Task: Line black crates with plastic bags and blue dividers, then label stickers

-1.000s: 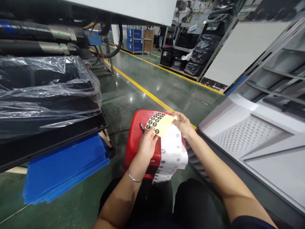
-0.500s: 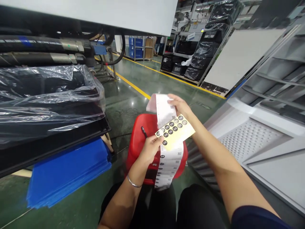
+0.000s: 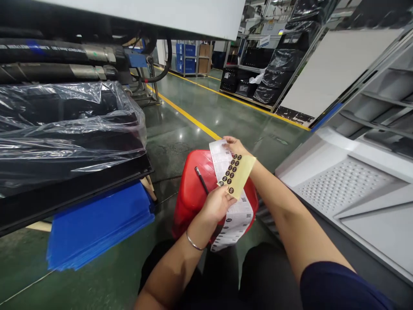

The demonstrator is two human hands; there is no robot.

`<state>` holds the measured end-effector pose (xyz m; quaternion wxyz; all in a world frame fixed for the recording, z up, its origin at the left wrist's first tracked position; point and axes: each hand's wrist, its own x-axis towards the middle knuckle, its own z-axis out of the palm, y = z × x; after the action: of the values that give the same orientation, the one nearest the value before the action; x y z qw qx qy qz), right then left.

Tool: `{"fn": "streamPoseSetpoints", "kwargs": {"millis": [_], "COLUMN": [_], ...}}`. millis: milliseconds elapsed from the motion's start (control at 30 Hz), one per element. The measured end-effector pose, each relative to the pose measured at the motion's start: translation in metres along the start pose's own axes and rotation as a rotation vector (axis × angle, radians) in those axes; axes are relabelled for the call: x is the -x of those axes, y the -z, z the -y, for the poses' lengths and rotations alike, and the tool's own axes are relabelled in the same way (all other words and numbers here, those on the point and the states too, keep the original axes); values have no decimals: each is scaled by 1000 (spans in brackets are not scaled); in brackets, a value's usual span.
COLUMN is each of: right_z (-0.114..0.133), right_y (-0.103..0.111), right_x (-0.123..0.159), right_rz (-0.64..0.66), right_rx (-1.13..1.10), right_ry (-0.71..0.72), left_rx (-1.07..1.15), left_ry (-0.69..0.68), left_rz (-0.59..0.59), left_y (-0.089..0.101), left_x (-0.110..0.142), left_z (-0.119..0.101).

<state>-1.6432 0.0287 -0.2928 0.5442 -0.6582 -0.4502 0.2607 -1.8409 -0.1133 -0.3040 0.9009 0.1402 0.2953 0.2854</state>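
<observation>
My left hand (image 3: 220, 203) pinches the lower edge of a yellow sticker sheet (image 3: 242, 176) bearing several round black stickers. Beyond it, my right hand (image 3: 236, 146) grips the far end of a long white label strip (image 3: 218, 156), its fingers partly behind the paper. The strip runs under the sticker sheet and hangs over the near side of a red plastic stool (image 3: 196, 189); round black stickers show along its lower part (image 3: 237, 221). A black pen (image 3: 201, 180) lies on the stool just left of the strip, close to my left hand.
Blue plastic sheets (image 3: 100, 224) are stacked low on the left, beneath a black part wrapped in clear film (image 3: 71, 125). Hoses and a white machine housing overhang there. A large grey-white moulded part (image 3: 348, 181) stands close on the right. Racks with black crates (image 3: 245, 86) stand farther back.
My right hand first raised the strip's far end off the stool, then lowered it somewhat. In my left hand the sticker sheet swung across the strip and turned.
</observation>
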Motion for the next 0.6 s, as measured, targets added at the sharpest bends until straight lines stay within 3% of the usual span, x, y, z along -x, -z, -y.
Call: {"fn": "streamPoseSetpoints", "kwargs": {"millis": [100,167,200,267,333,400,433,500,600], "right_z": [18,32,39,50,56,54,51,42,33], "right_y": [30,53,63,77,81,78,76,72,70], "right_x": [4,28,47,91,134,162,171,177,176], "right_rz": [-269,-397,-433,-295,81,406,492,522,463], "right_rx": [-8,8,42,195,396,572,642,752,849], "right_ry": [72,217,361,616,750,777,774,772,857], "left_rx": [11,3,-1,-18,-46,-80,-97,-124,-122], "left_ry": [-32,-34,-36,-50,-79,-111,-128,-164,-177], "left_rz": [-28,-45,-48,-43,-19,19,31,39,17], "left_y": [5,8,9,8,7,5,3,1,-1], "left_x": [-11,-14,-15,-14,-13,-11,-10,-7,-4], "left_z": [6,4,3,3,4,6,7,8,9]}}
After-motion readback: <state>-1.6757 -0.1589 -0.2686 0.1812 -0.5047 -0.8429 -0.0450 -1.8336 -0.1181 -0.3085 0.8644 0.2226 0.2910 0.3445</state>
